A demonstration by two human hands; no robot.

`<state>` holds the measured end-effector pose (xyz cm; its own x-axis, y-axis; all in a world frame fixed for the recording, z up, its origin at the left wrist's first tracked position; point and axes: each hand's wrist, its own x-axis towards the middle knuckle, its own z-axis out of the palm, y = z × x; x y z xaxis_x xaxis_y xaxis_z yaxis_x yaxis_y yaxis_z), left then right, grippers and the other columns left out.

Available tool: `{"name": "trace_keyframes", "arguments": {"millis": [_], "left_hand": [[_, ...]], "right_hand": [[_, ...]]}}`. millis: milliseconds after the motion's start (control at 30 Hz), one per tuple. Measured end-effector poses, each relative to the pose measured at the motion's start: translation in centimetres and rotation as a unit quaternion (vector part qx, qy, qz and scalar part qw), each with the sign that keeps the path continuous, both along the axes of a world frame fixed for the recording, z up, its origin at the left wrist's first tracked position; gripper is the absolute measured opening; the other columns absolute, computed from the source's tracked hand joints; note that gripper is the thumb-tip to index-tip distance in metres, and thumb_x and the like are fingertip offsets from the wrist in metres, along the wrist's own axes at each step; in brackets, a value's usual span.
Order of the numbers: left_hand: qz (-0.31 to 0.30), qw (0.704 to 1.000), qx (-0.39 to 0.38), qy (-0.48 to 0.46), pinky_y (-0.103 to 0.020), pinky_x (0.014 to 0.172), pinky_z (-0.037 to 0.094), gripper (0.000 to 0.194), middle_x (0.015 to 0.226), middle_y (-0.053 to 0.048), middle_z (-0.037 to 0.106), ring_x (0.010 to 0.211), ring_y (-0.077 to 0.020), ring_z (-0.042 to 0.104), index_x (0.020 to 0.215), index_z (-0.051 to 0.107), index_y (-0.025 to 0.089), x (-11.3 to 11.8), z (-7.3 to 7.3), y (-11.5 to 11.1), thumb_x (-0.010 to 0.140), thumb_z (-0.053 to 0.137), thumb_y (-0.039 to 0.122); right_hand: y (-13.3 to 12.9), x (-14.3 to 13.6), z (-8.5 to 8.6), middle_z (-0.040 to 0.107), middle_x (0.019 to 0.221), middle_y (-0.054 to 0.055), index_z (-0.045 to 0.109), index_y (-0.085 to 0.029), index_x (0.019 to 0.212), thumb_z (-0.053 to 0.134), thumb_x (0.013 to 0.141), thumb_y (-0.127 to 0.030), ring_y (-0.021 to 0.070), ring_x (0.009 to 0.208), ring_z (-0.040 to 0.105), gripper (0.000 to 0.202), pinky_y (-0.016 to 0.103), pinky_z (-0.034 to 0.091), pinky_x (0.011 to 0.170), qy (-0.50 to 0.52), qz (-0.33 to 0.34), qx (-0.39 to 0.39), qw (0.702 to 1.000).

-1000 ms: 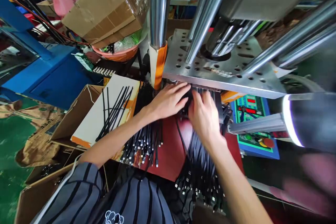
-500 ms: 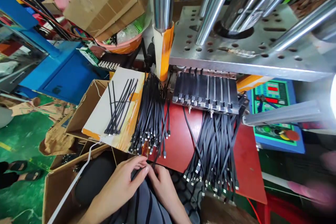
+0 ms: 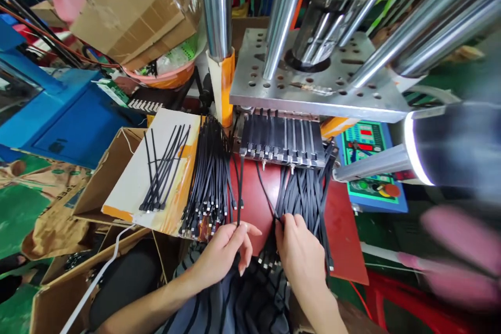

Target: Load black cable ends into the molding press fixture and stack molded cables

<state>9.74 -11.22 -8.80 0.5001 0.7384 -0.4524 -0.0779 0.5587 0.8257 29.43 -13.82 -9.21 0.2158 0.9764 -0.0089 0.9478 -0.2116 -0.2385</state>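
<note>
My left hand (image 3: 225, 248) pinches a black flat cable (image 3: 239, 188) between thumb and fingers. The cable stands up from the fingertips towards the left end of the metal fixture (image 3: 282, 138). My right hand (image 3: 301, 250) has its fingers closed at the left side of a pile of black cables (image 3: 303, 193), gripping a cable there; its fingertips are partly hidden. Several cables lie side by side in the fixture with their connectors along its front edge. Left of it is another thick bundle of black cables (image 3: 211, 167), with silvery connectors facing me.
Above the fixture hangs a thick steel press plate (image 3: 313, 94) between steel columns. A white board (image 3: 125, 182) carries a few tied cables (image 3: 164, 172). A control panel (image 3: 366, 141) and a bright round lamp (image 3: 417, 148) stand right. Cardboard boxes (image 3: 94, 188) sit left.
My hands have come apart from my lap. The left has raised a cable towards the fixture, and the right has moved over to the right-hand cable pile. The view has shifted right.
</note>
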Motion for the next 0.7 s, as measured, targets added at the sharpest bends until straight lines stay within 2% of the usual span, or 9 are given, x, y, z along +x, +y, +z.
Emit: {"name": "trace_keyframes", "arguments": {"millis": [67, 167, 200, 267, 367, 433, 533, 633, 700], "left_hand": [[0.003, 1.000, 0.006, 0.006, -0.029, 0.067, 0.056, 0.064, 0.076, -0.007, 0.074, 0.061, -0.0163, 0.070, 0.117, 0.069, 0.008, 0.8, -0.3, 0.5, 0.099, 0.051, 0.067], [0.040, 0.998, -0.021, -0.050, -0.037, 0.093, 0.056, 0.063, 0.103, -0.016, 0.079, 0.094, -0.0243, 0.077, 0.123, 0.069, 0.010, 2.0, -0.2, 1.1, 0.097, 0.056, 0.067], [0.052, 0.995, -0.039, -0.081, -0.037, 0.093, 0.056, 0.062, 0.103, -0.016, 0.080, 0.097, -0.0250, 0.076, 0.123, 0.070, 0.010, 2.2, 0.0, 1.3, 0.096, 0.058, 0.066], [0.051, 0.986, -0.072, -0.139, -0.034, 0.086, 0.055, 0.059, 0.091, -0.013, 0.080, 0.088, -0.0237, 0.076, 0.119, 0.072, 0.010, 2.4, 0.7, 1.5, 0.096, 0.060, 0.064], [-0.021, 0.979, -0.070, -0.191, -0.029, 0.071, 0.053, 0.059, 0.067, -0.009, 0.074, 0.065, -0.0194, 0.070, 0.104, 0.076, 0.011, 1.9, 1.7, 1.4, 0.097, 0.056, 0.066], [-0.108, 0.973, -0.043, -0.197, -0.030, 0.071, 0.053, 0.064, 0.062, -0.008, 0.071, 0.062, -0.0197, 0.069, 0.098, 0.077, 0.012, 1.3, 2.3, 1.1, 0.098, 0.050, 0.070], [-0.233, 0.961, 0.017, -0.147, -0.035, 0.085, 0.056, 0.070, 0.066, -0.010, 0.073, 0.073, -0.0225, 0.073, 0.099, 0.079, 0.014, 0.5, 3.0, 0.4, 0.101, 0.038, 0.071], [-0.285, 0.954, 0.077, -0.051, -0.037, 0.099, 0.053, 0.066, 0.081, -0.010, 0.079, 0.088, -0.0230, 0.075, 0.105, 0.079, 0.017, -0.2, 3.7, 0.3, 0.106, 0.032, 0.063], [-0.270, 0.955, 0.122, 0.026, -0.037, 0.104, 0.052, 0.052, 0.105, -0.010, 0.080, 0.103, -0.0238, 0.074, 0.117, 0.077, 0.021, -0.6, 4.5, 0.9, 0.105, 0.042, 0.058]], "right_hand": [[0.2, -0.2, 0.7, 0.061, 0.079, 0.005, 0.061, -0.021, 0.083, 0.040, 0.105, -0.036, 0.0176, 0.055, 0.058, 0.034, 0.027, 0.035, 0.048, 0.108, 0.034, 0.037, 0.993], [-1.3, -0.9, 2.2, 0.057, 0.069, 0.000, 0.058, -0.023, 0.077, 0.051, 0.104, -0.043, 0.0159, 0.057, 0.056, 0.034, 0.024, 0.042, 0.053, 0.319, 0.071, 0.036, 0.944], [-2.0, -1.1, 2.6, 0.056, 0.067, -0.001, 0.057, -0.023, 0.073, 0.054, 0.103, -0.044, 0.0155, 0.057, 0.054, 0.036, 0.024, 0.043, 0.053, 0.366, 0.078, 0.015, 0.927], [-3.2, -1.1, 3.0, 0.057, 0.064, -0.001, 0.056, -0.022, 0.067, 0.058, 0.100, -0.046, 0.0152, 0.057, 0.054, 0.040, 0.024, 0.044, 0.055, 0.421, 0.090, -0.032, 0.902], [-4.1, 0.1, 3.2, 0.065, 0.068, 0.000, 0.068, -0.022, 0.071, 0.070, 0.091, -0.047, 0.0166, 0.059, 0.059, 0.033, 0.024, 0.048, 0.057, 0.470, 0.111, -0.105, 0.869], [-3.8, 1.0, 3.5, 0.072, 0.076, 0.002, 0.078, -0.024, 0.087, 0.080, 0.082, -0.048, 0.0183, 0.063, 0.065, 0.024, 0.024, 0.053, 0.058, 0.508, 0.105, -0.122, 0.846], [-2.3, 0.8, 4.1, 0.078, 0.098, 0.006, 0.080, -0.028, 0.113, 0.080, 0.082, -0.051, 0.0223, 0.078, 0.072, 0.038, 0.029, 0.060, 0.070, 0.569, 0.059, -0.063, 0.818], [-0.4, -1.0, 4.5, 0.078, 0.091, 0.006, 0.082, -0.026, 0.101, 0.068, 0.094, -0.047, 0.0226, 0.081, 0.073, 0.027, 0.030, 0.060, 0.072, 0.578, 0.017, 0.033, 0.816], [0.5, -2.2, 4.4, 0.077, 0.083, 0.005, 0.083, -0.025, 0.092, 0.066, 0.096, -0.043, 0.0210, 0.075, 0.072, 0.025, 0.027, 0.059, 0.068, 0.565, 0.017, 0.078, 0.821]]}}
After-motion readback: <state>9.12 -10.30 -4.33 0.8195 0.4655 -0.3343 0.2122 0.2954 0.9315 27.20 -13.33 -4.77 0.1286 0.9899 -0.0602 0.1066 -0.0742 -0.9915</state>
